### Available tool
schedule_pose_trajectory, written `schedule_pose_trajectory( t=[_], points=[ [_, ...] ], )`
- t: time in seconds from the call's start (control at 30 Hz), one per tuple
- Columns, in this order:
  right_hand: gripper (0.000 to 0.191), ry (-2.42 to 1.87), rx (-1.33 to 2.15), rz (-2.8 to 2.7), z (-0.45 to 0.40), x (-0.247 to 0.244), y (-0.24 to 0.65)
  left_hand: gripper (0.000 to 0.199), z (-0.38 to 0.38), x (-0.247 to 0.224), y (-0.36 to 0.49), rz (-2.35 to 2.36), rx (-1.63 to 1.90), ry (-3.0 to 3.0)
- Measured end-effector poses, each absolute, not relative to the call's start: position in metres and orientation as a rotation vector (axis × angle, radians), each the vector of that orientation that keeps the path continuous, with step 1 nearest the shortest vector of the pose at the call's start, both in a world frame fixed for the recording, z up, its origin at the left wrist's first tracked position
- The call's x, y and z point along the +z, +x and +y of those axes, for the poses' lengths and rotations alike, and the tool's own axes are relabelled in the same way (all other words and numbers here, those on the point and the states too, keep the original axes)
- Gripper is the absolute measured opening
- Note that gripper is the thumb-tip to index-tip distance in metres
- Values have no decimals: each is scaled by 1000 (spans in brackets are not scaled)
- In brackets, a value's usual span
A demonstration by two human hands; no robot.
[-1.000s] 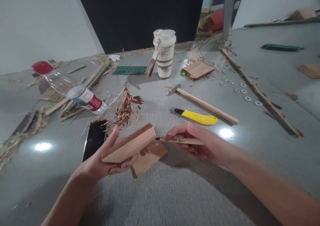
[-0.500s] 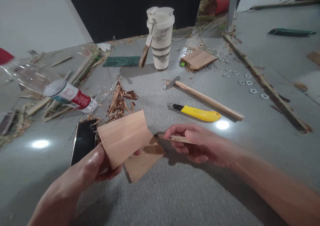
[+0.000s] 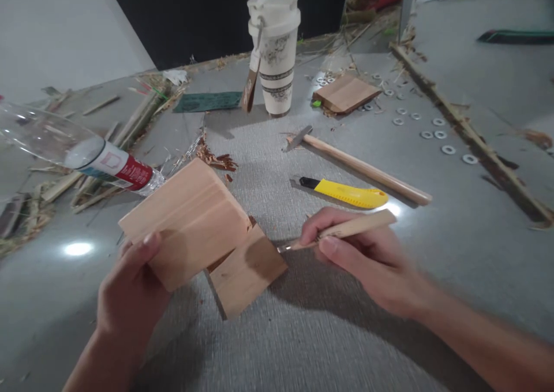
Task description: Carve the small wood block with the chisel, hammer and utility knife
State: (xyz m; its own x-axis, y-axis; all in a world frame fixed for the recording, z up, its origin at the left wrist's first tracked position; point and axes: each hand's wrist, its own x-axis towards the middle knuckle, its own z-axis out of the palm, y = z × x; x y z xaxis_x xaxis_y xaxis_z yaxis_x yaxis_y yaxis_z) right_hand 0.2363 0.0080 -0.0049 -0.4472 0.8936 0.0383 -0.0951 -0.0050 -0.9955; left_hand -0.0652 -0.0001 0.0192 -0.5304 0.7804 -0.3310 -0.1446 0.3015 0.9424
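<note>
My left hand [image 3: 134, 282] grips a pale, flat wooden block [image 3: 190, 221] at its lower left edge, thumb on the upper face and the other fingers mostly hidden beneath. Below its right corner lies a second, smaller wooden piece [image 3: 246, 273] on the grey cloth. In my right hand [image 3: 355, 253] is a slim carving tool [image 3: 359, 224] with a pale wooden handle, held like a pen. Its short metal tip points left, close to the smaller piece's right corner; whether they touch I cannot tell.
Beyond my right hand lie a yellow utility knife [image 3: 350, 193] and a hammer [image 3: 367, 172]. A white cup [image 3: 279, 57] with a brush [image 3: 251, 83] hung on it stands behind. Left is a tilted plastic bottle [image 3: 108, 161]; washers [image 3: 439, 134] and a bamboo strip [image 3: 471, 132] lie right.
The block in my left hand has turned flatter and now covers the phone and most of the shavings. My right hand has turned the carving tool, its handle end now raised to the right.
</note>
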Motion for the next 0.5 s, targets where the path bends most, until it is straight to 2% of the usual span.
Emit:
schedule_pose_trajectory(
  t=[0.13,0.27,0.5],
  points=[
    [20,-744,1459,-1383,3,-3,233,29,-8,13,-65,1850,1354,622],
    [27,-734,1469,-1312,1,-3,231,14,-18,9,-57,1846,1249,799],
    [29,-810,1461,-1351,-5,-7,230,17,-18,10,-44,1847,1374,938]
  ],
)
